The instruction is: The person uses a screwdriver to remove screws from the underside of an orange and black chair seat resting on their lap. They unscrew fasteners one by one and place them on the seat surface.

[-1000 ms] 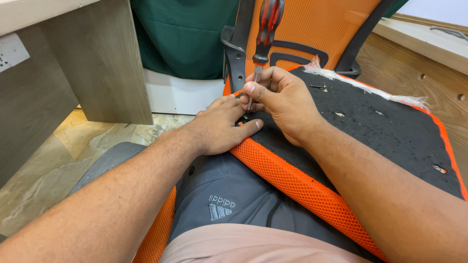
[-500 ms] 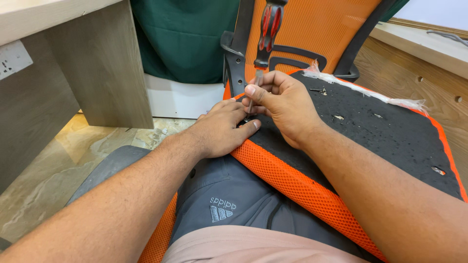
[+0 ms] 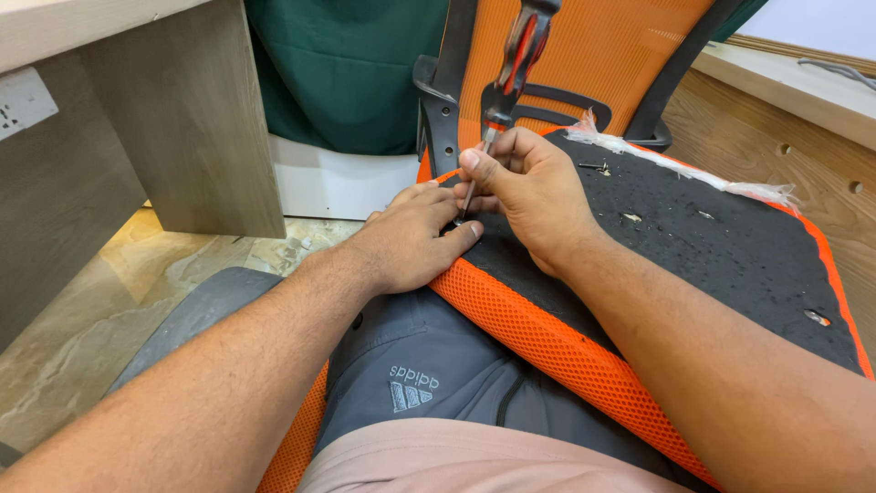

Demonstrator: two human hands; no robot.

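Marble-patterned floor [image 3: 137,301] stretching below and left of the left hand's fingers, with a pale wooden desk panel [image 3: 182,119] standing above it and a green curtain [image 3: 338,73] hanging beyond the fingertips. Wooden boards [image 3: 776,137] running along the far right, well apart from both hands. Upturned chair seat [image 3: 730,246] lying across the lap, black underside facing up, orange mesh edging [image 3: 547,338] wrapping its near side just beneath the right hand's fingers. Orange mesh backrest [image 3: 593,46] rising behind the fingertips in its black frame. Small loose screw [image 3: 595,165] lying on the black underside to the right of the right hand's knuckles; white plastic scrap [image 3: 675,169] trailing along the far edge.

Left hand [image 3: 411,242] lying flat, palm down, at the seat's near corner, fingers spread and open, holding nothing, thumb extended toward the screwdriver tip and pressing on the black surface. Right hand [image 3: 529,196] arching over it, fingers curled shut around the metal shank of a screwdriver [image 3: 511,73], thumb and forefinger pinching just below the handle. Red-and-black handle sticking up above the right fingers, tilting slightly right; tip meeting the seat between the left fingertips and the right palm. Fastener under the tip too hidden to make out. Both bare forearms reaching in from the bottom edge over grey shorts [image 3: 420,365].
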